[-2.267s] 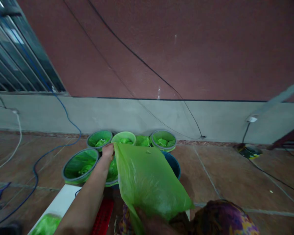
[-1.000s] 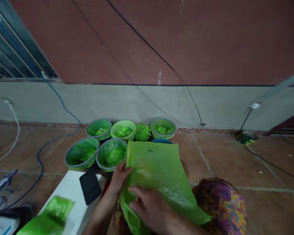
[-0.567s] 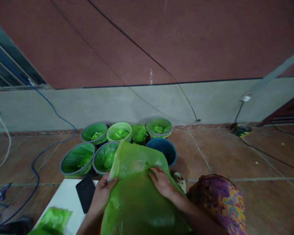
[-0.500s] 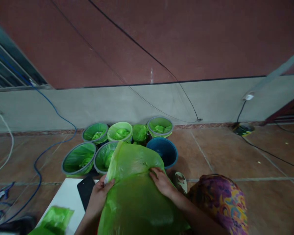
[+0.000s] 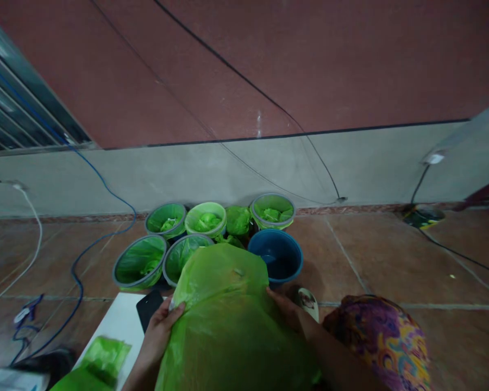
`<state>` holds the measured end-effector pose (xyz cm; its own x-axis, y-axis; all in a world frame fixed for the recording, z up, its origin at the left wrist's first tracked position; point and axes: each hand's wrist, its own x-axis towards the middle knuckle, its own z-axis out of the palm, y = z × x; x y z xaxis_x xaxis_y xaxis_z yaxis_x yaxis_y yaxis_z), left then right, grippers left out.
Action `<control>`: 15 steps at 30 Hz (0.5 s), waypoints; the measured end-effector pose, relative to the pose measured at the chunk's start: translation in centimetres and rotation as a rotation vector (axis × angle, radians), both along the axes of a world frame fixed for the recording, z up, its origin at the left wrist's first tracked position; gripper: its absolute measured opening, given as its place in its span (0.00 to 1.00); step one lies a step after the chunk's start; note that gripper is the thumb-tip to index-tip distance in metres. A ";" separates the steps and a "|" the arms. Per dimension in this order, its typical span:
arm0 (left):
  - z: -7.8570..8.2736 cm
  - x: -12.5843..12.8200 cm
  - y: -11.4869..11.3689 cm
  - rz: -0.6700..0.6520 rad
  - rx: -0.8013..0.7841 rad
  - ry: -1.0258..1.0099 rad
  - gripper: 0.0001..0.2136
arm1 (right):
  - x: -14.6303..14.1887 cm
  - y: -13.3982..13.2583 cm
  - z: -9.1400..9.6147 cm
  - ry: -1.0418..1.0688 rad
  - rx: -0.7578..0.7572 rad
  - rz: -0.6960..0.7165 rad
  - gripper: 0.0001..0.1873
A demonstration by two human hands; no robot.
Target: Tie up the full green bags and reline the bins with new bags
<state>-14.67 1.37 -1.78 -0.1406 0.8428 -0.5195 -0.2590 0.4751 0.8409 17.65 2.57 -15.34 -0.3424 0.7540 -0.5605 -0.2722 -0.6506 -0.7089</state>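
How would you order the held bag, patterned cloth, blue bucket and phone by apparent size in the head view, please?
1. Held bag
2. Patterned cloth
3. Blue bucket
4. Phone, partly behind the left hand
Nearness enlarges the first two, so true sizes are unsure.

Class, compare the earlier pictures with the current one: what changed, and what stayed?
The left hand, first stretched out over the lined bins, has drawn back, gripping the green bag's left edge. The right hand has crossed from the bag's left part to its right side. The bag, flatter before, now bulges; the blue bucket shows more fully. The bins stayed put.
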 end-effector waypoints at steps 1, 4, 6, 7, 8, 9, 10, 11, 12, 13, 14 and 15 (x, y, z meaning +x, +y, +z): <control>0.1 0.1 0.0 0.010 0.008 0.002 0.30 | 0.0 0.0 0.0 0.091 -0.053 0.034 0.28; 0.1 0.2 0.1 0.025 0.029 0.007 0.32 | 0.0 0.2 0.1 0.258 -0.164 0.075 0.25; -0.3 0.1 0.2 0.027 0.035 0.001 0.33 | 0.0 0.3 0.0 0.295 -0.177 0.036 0.22; -0.5 0.0 0.2 0.032 0.035 -0.003 0.34 | 0.1 0.4 0.0 0.301 -0.172 0.009 0.21; -0.7 0.0 0.2 0.041 0.034 -0.006 0.34 | 0.4 0.5 -0.1 0.298 -0.159 -0.024 0.20; -0.8 -0.1 0.2 0.052 0.033 -0.007 0.34 | 0.7 0.6 0.0 0.282 -0.138 -0.069 0.20; -0.8 -0.1 0.3 0.065 0.032 -0.004 0.34 | 1.2 0.8 0.1 0.255 -0.107 -0.130 0.20; -0.7 0.0 0.3 0.080 0.034 0.002 0.35 | 1.9 1.1 0.3 0.216 -0.073 -0.203 0.22; -0.5 0.0 0.3 0.090 0.039 0.008 0.35 | 2.7 1.4 0.6 0.166 -0.042 -0.281 0.24; -0.2 0.1 0.4 0.099 0.048 0.013 0.36 | 3.6 1.7 1.2 0.117 -0.013 -0.350 0.28; 0.2 0.2 0.5 0.104 0.062 0.015 0.37 | 4.6 2.1 1.9 0.075 0.013 -0.402 0.32; 0.6 0.4 0.7 0.106 0.080 0.016 0.39 | 5.6 2.6 2.7 0.047 0.037 -0.436 0.36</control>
